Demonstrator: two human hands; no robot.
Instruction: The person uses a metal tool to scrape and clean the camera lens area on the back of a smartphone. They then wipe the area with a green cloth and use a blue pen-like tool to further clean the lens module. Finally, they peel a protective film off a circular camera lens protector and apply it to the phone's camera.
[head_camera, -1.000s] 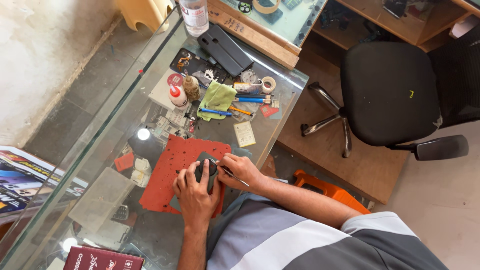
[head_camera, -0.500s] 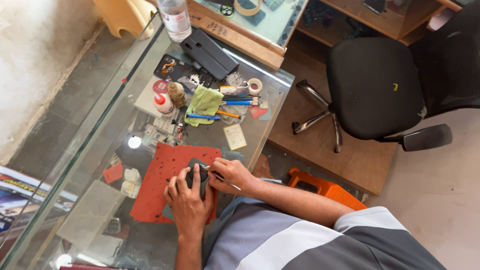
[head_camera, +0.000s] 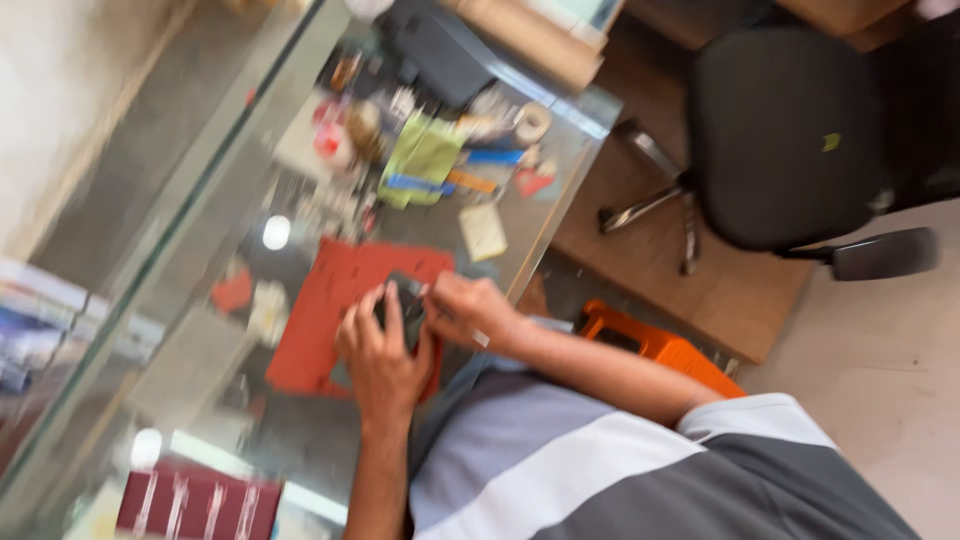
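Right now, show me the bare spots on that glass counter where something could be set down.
Free patches: the glass between the red mat and the maroon box, and the strip along the wall-side edge. Crowded: the far end, around the green cloth and tape roll. Both hands, left and right, occupy the mat, holding a dark device.

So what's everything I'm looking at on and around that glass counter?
small dark device: one, black, held over the mat by both hands
work mat: one, red, flat on the counter
glass counter: one, clear, running from the left to the top
cloth: one, green, among blurred small tools at the far end
tape roll: one, pale, near the far edge
box: one, maroon, bottom left
office chair: one, black, upper right
stool: one, orange, beside the counter
left hand: one, gripping the device
right hand: one, fingers on the device
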